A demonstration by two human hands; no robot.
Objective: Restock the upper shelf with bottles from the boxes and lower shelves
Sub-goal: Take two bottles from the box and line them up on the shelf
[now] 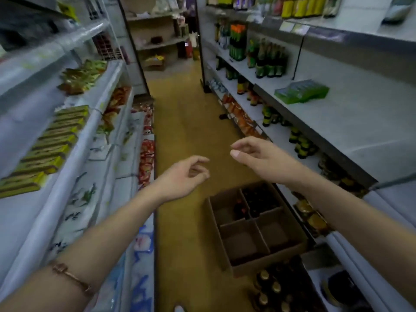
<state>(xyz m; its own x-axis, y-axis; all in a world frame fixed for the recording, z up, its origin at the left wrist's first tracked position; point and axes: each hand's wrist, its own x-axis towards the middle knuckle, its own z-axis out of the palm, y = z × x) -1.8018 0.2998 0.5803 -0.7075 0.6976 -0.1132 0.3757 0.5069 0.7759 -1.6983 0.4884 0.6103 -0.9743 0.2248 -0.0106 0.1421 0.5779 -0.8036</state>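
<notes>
Both hands hang empty, fingers loosely curled; the divided box (254,228) of upright bottles (258,197) lies below, nearer the right hand (258,154) than the left hand (184,176)

Dim, even indoor light; soft motion blur throughout, wide-angle bending at edges.

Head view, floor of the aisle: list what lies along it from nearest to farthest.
Cluster of gold-capped bottles → divided cardboard box with a few dark bottles in its far compartments → bare yellow floor → open carton at the aisle's end.
</notes>
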